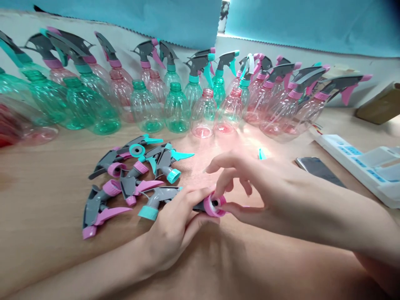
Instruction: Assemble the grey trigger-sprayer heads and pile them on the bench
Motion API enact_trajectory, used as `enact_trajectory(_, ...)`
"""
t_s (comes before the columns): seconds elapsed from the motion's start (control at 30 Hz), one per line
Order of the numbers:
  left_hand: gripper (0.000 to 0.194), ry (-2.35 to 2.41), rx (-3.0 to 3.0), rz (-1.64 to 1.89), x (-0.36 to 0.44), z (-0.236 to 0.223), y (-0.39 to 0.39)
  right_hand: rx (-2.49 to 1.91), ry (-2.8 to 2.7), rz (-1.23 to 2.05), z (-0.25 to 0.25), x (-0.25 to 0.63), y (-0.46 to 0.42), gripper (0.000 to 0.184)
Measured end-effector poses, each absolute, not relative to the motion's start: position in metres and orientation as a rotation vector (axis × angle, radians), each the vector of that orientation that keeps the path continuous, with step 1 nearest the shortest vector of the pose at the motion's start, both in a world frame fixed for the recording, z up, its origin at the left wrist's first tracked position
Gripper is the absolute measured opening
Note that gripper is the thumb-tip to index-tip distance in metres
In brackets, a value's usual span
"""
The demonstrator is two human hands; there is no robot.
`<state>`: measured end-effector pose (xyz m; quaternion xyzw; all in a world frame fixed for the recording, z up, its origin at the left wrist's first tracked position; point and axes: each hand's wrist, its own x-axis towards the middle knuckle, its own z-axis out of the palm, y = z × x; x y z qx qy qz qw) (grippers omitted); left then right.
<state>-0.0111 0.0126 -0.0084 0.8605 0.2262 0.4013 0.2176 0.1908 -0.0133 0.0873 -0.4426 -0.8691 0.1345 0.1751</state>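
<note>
My left hand (175, 221) is wrapped round a trigger spray head (215, 204). Its pink collar faces me, with a pale rim inside and a dark hole at the centre. My right hand (256, 183) has its thumb and a fingertip pinched at the collar's mouth, while the index finger arches above. Whatever may be between those fingertips is too small to make out. Left of my hands lies a pile of loose spray heads, among them one with a pink trigger (100, 208) and one with a teal collar (151, 206).
Green bottles (146, 108) and pink bottles (203, 114) stand along the back, several topped with spray heads. To the right lie a phone (318, 171) and a white power strip (365, 166). A small teal piece (261, 154) sits behind my right hand. A brown box (379, 104) stands far right.
</note>
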Motion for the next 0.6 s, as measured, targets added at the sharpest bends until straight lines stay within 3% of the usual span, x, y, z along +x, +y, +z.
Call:
enact_trajectory(0.23,0.03,0.622,2.397,1.146,-0.0123,-0.0064,0.0115,-1.113,-2.392,0.38,0.0834,0.183,-0.0131,0.009)
enact_trajectory(0.6,0.03,0.557,2.361,1.198,-0.011,-0.0081,0.0122,-1.14,-2.366,0.494,0.0821,0.1864,-0.0151,0.021)
